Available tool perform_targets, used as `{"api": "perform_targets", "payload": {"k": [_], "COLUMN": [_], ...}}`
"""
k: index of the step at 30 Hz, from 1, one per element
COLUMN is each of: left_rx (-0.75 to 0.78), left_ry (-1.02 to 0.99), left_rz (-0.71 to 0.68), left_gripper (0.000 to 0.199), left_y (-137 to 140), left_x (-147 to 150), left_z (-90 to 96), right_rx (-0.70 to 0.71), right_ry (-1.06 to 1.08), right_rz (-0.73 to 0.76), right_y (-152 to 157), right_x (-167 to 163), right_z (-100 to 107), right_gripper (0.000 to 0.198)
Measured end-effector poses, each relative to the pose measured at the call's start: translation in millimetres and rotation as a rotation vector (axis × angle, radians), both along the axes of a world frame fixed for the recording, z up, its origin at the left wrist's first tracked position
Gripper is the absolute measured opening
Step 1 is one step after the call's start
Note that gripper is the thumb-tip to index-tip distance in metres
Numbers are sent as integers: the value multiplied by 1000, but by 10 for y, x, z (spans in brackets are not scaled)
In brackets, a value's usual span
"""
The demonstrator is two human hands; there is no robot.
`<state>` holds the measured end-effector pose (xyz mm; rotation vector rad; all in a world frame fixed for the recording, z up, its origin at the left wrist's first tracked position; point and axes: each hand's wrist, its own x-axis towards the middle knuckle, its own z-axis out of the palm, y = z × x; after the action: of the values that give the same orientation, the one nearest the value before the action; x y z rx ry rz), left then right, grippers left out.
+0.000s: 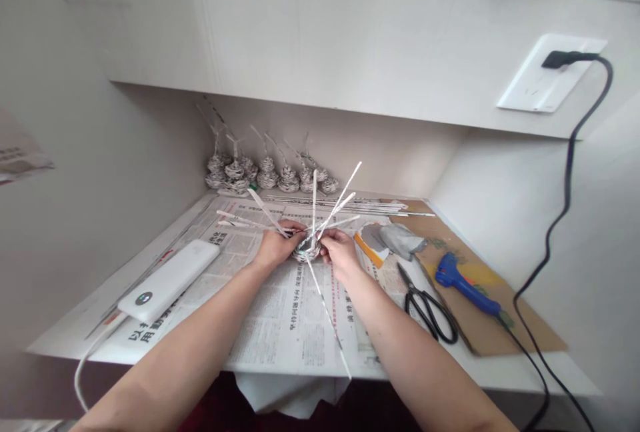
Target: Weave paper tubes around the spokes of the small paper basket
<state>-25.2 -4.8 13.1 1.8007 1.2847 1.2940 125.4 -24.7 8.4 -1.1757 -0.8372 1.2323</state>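
Between my hands sits a small round basket woven from rolled newspaper strips, low over the newspaper. Several loose paper strips fan out from it upward and sideways, and one long strip runs down toward the table's front edge. My left hand is closed on the basket's left side, thumb near the rim. My right hand pinches at its right rim, where the strips stand up. Some of the fingertips are hidden behind the weave.
Several finished woven paper gourds stand along the back wall. Rolled paper sticks lie before them. On the right are black scissors, a blue glue gun on cardboard, and its cord. A white power bank lies left on newspaper.
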Motion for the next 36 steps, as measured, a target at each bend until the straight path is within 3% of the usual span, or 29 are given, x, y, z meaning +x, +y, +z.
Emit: {"api": "perform_targets", "payload": {"k": [6,11,15,19,26,36], "left_rx": [4,-20,-43,-6,-16,-36], "left_ry": [-18,-42,-57,-61,-116,-151], "left_rz": [-7,53,121,73,31,2], "left_gripper": [13,14,15,15,16,11], "left_y": [5,19,36,21,-8,-11], "left_x": [7,11,11,31,82,68], "left_z": [3,-21,-44,-44,-47,-44], "right_rx": [-90,-84,81,296,191,198], "right_ry": [35,84,-1,-182,-136,-53], "right_rz": [117,120,28,-30,-77,-80], "right_y": [28,9,-24,-24,21,21], "right_x": [66,50,-34,-60,-30,-47], "right_z": [18,46,10,-44,-48,-82], "right_gripper": [19,17,19,15,14,16]}}
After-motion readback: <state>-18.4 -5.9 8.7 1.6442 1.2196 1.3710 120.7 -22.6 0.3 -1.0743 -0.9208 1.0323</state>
